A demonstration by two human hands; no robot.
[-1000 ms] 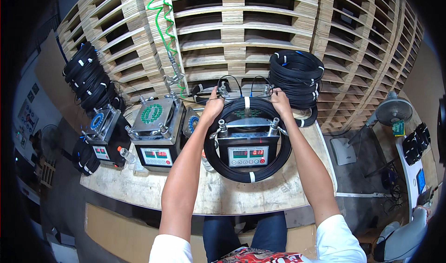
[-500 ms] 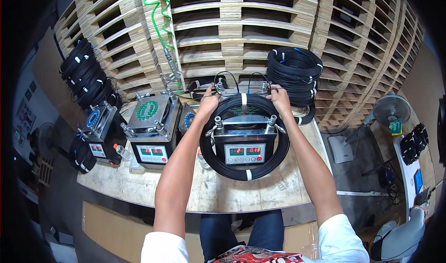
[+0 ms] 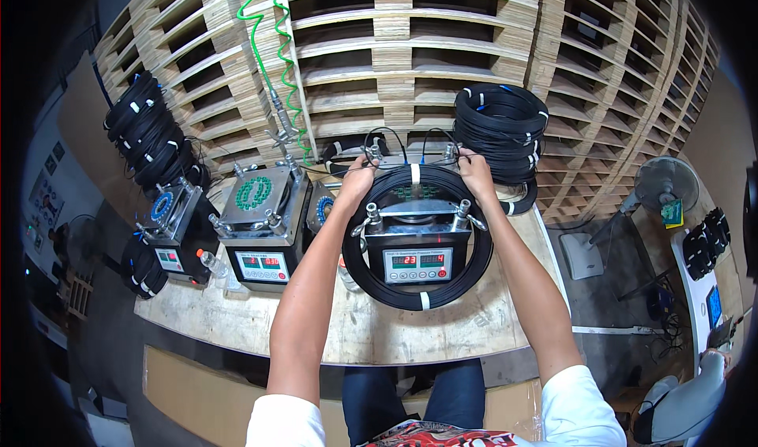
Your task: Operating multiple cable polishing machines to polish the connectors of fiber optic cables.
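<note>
A large coil of black cable (image 3: pixel 480 249) bound with white ties hangs around the front of a polishing machine (image 3: pixel 379 246) with a red digital display. My left hand (image 3: pixel 358 182) is closed at the machine's rear left corner post (image 3: pixel 373 152), its fingers apparently on the clamp lever. Across from it, my right hand (image 3: pixel 477 175) closes at the rear right corner post (image 3: pixel 452 152); its lever is mostly hidden by the fingers. Two thin black cable ends (image 3: pixel 437 129) loop up from the coil toward the rear of the machine. Small blue connectors show between the hands.
Two similar machines stand left, one with a green ring fixture (image 3: pixel 254 193), one with a blue ring (image 3: pixel 163 206). A bottle with an orange cap (image 3: pixel 212 262) stands between them. Cable stacks rise at back right (image 3: pixel 499 135) and left (image 3: pixel 142 131). Behind are wooden pallets (image 3: pixel 395 28).
Both hands have shifted slightly at the rear corners, the fingers now lower and more curled. The display readings have changed. The whole view has moved a little.
</note>
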